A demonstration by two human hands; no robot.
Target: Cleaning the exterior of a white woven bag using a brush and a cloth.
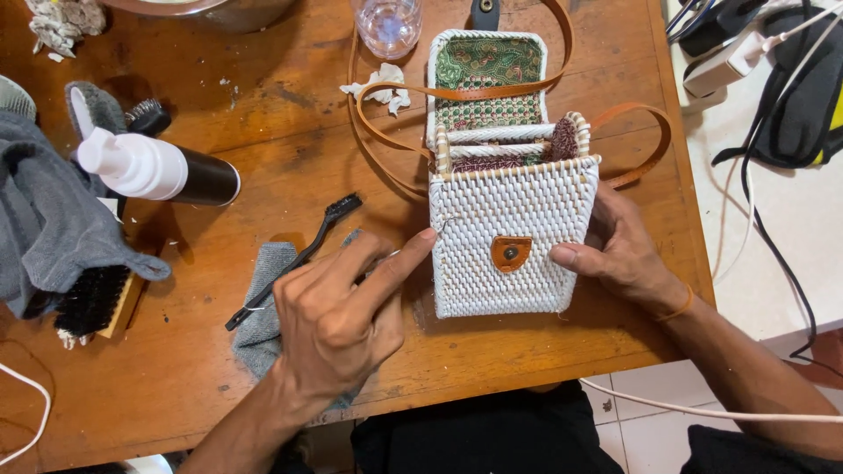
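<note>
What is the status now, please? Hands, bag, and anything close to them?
Left hand fingertip on white woven bag. Right hand steadies its side. Flap open, bag lying flat. Black brush and grey cloth beside left hand.
</note>
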